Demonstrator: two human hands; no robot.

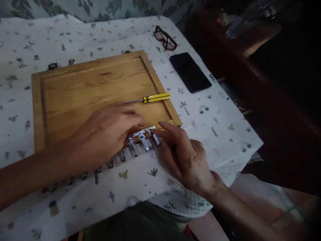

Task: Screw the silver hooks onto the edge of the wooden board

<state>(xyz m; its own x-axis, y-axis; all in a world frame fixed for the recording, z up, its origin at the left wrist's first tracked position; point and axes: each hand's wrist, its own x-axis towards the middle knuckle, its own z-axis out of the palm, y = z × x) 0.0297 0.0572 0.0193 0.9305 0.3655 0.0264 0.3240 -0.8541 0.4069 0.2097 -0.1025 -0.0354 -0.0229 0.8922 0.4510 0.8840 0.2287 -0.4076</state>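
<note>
A wooden framed panel (100, 80) lies flat on the table, with a row of silver metal hooks (143, 142) along its near edge. My left hand (110, 124) reaches over the panel, fingers loosely bent and apart, fingertips just above the hooks; its thumb is hidden. At the right end of the row, my right hand (185, 154) has its index finger on the last hook (154, 137) and its thumb close beside it. Whether a small screw is between them cannot be seen. A screwdriver (156, 97) with a yellow and black handle lies on the panel beyond my hands.
A white printed cloth (120, 190) covers the table. Dark-framed glasses (165, 38) and a black phone (190, 72) lie right of the panel. Dark clips (52, 66) stick out at the panel's far edge. Dark wooden furniture (250, 77) stands at the right.
</note>
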